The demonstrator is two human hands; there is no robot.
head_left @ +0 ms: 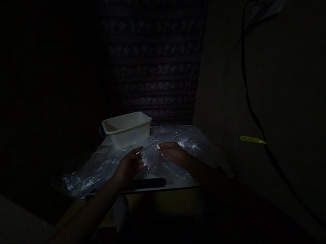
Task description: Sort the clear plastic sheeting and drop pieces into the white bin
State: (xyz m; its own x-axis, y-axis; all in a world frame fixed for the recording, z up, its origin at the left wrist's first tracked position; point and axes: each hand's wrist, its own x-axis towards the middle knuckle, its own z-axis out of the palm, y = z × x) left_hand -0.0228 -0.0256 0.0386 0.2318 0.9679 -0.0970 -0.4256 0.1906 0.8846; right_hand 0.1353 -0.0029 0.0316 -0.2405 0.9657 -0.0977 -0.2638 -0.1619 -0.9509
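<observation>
I have the small plastic bag (152, 158) up between both hands, just in front of the white plastic tub (131, 136), so the handling looks to be midway: the bag is picked up but not set down. Whether it is filled or sealed, I can't tell in this gloom. Loose clear plastic sheeting (183, 137) lies spread to both sides of the tub, and I judge none of it neatly sorted. My forearms reach forward and converge before the tub. My right hand (173, 153) pinches the bag's right upper corner; my left hand (128, 168), fingers curved, holds its left edge, the exact thumb contact being too dark to make out.
</observation>
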